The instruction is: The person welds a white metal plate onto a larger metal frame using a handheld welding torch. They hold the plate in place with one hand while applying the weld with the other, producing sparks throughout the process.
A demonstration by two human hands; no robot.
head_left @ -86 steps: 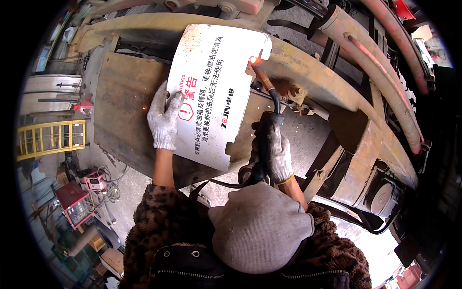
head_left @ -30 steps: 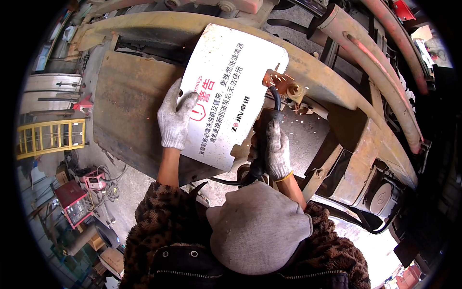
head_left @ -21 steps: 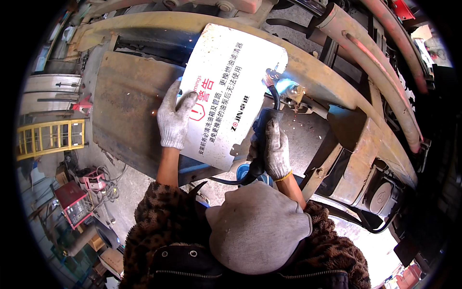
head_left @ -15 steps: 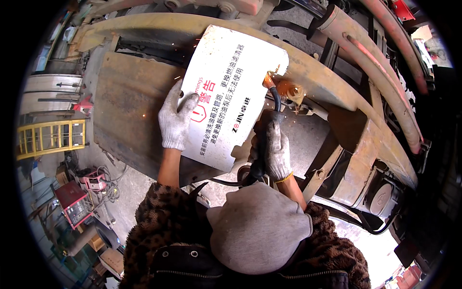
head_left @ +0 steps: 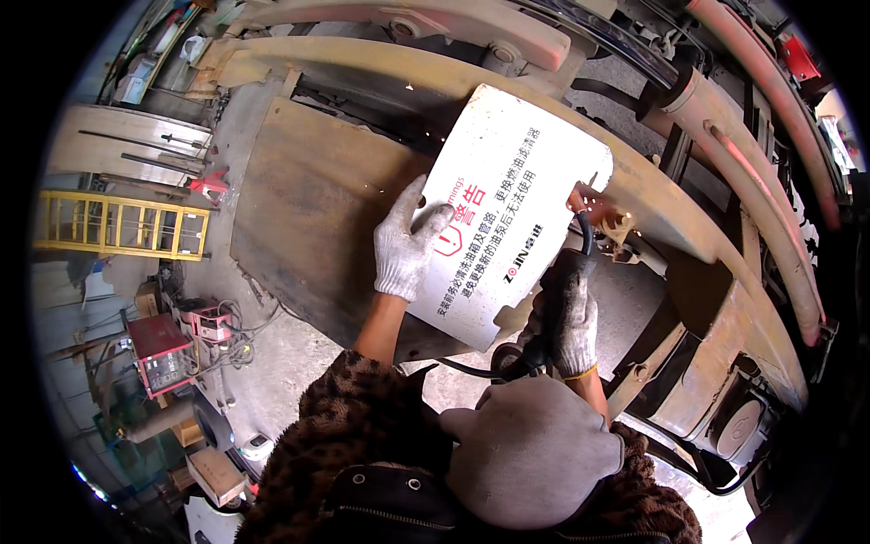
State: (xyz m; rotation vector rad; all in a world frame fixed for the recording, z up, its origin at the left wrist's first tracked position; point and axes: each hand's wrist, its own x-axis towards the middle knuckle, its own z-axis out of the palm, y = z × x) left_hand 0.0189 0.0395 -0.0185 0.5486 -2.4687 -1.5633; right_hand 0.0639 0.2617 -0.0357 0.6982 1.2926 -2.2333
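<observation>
My left hand point(head_left: 405, 245), in a whitish knit glove, pinches the left edge of a white sheet point(head_left: 517, 154) printed in black and red. The sheet stands between me and part of the rusty metalwork; its right edge is notched and browned. In my gloved right hand point(head_left: 576, 331) is a welding torch point(head_left: 586, 238) with a black handle and curved neck. Its tip meets the sheet's right edge, beside a rusty bracket point(head_left: 616, 238) on the frame. Small orange sparks and a faint haze show around the tip. The exact contact spot is partly hidden.
A curved yellowish-brown beam point(head_left: 675, 204) arches behind the sheet, with a large brown metal panel point(head_left: 308, 181) at left. Further left are a yellow ladder point(head_left: 122, 225) and a red welding machine point(head_left: 159, 354). A grey cap point(head_left: 535, 453) fills the lower middle.
The whole view has shifted, so the scene sits further right and lower. Both hands keep their grips. The bright orange glow at the torch tip has dimmed.
</observation>
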